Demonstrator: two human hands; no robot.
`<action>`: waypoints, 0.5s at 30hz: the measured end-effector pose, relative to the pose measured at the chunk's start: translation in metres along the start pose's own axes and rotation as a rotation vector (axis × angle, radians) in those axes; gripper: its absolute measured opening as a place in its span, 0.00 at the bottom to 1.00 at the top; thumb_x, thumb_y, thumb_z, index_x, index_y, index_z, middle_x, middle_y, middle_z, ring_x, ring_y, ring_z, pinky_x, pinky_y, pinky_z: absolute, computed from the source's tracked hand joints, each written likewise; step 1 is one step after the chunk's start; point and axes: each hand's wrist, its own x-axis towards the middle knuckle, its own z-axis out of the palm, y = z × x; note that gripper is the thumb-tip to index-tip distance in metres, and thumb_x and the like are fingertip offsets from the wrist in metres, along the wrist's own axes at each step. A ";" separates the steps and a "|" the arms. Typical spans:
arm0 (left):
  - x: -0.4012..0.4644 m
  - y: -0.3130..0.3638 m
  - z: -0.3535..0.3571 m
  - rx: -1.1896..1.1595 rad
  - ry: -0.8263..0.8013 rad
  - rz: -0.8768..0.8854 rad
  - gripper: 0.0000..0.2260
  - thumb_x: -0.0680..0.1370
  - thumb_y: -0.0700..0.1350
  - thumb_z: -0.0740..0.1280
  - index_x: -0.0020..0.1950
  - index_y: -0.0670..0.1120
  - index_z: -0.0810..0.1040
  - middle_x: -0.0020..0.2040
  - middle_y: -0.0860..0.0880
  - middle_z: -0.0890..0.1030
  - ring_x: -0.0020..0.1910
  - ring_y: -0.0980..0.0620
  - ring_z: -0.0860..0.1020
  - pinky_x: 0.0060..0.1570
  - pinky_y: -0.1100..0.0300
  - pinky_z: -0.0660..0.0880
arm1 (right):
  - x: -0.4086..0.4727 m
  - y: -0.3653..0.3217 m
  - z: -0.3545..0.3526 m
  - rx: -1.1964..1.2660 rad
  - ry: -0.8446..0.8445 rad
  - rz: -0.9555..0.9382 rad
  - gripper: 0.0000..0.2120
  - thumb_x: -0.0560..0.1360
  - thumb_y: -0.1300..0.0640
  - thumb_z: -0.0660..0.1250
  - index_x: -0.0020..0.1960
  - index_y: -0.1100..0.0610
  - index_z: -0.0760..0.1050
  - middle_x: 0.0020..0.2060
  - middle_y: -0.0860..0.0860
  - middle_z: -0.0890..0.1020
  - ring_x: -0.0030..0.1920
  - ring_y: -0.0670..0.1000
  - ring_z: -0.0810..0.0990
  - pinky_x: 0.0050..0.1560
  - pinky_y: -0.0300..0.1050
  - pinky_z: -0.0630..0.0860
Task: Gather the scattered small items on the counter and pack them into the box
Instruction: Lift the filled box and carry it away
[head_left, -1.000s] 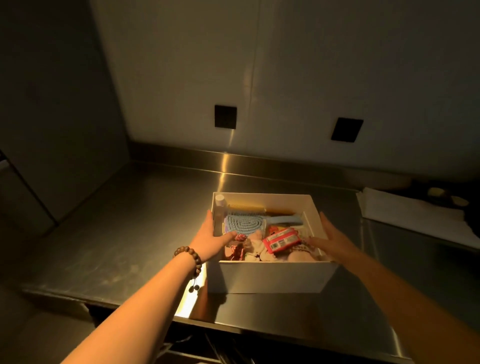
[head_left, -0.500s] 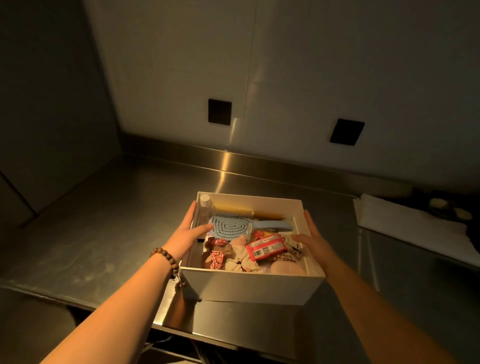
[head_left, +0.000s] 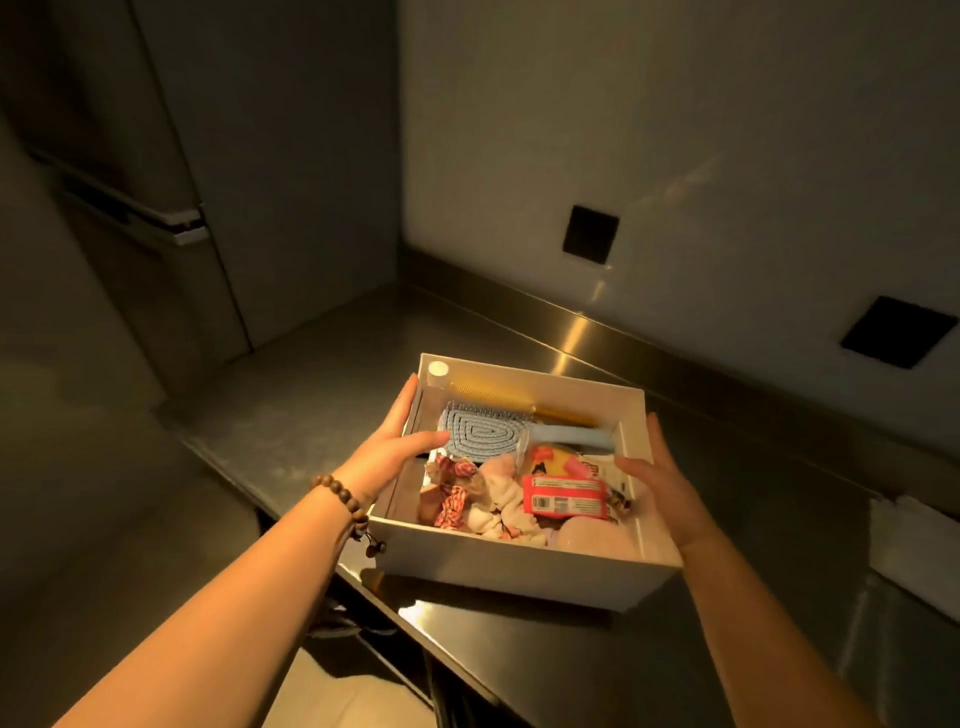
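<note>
A white open box (head_left: 498, 569) is held above the steel counter (head_left: 322, 410), near its front edge. My left hand (head_left: 395, 447) grips the box's left wall, thumb inside over the rim. My right hand (head_left: 657, 488) grips the right wall the same way. Inside lie a light blue hairbrush (head_left: 488, 434), a yellow comb (head_left: 498, 400), a white-capped bottle (head_left: 438, 370), a red packet (head_left: 563, 496), pink and patterned scrunchies (head_left: 467, 499) and other small items.
A white folded cloth (head_left: 919, 551) lies on the counter at the right. Two black wall sockets (head_left: 591, 229) sit in the backsplash. A tall dark cabinet (head_left: 208, 182) with a handle stands at the left. The counter's front edge runs diagonally below the box.
Both hands have lifted the box off the counter and brought it toward me and to the left. The view has swung left, showing the cabinet.
</note>
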 end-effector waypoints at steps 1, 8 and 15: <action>-0.006 -0.001 -0.016 -0.007 0.042 -0.002 0.41 0.69 0.55 0.71 0.73 0.65 0.47 0.76 0.55 0.52 0.71 0.53 0.54 0.67 0.50 0.53 | 0.007 -0.005 0.016 -0.016 -0.036 -0.014 0.34 0.77 0.55 0.63 0.73 0.33 0.49 0.52 0.41 0.72 0.46 0.48 0.79 0.28 0.38 0.78; -0.079 -0.024 -0.154 -0.008 0.333 -0.039 0.38 0.73 0.52 0.69 0.73 0.66 0.45 0.73 0.55 0.57 0.59 0.62 0.63 0.59 0.55 0.58 | 0.047 -0.036 0.185 -0.145 -0.383 -0.115 0.29 0.77 0.51 0.64 0.65 0.28 0.51 0.57 0.36 0.64 0.47 0.39 0.72 0.34 0.30 0.74; -0.160 -0.051 -0.300 0.027 0.622 -0.053 0.37 0.70 0.59 0.69 0.68 0.68 0.46 0.76 0.55 0.50 0.72 0.53 0.54 0.70 0.46 0.51 | 0.062 -0.046 0.390 -0.231 -0.632 -0.135 0.34 0.77 0.47 0.63 0.73 0.33 0.46 0.75 0.46 0.59 0.47 0.41 0.72 0.30 0.31 0.74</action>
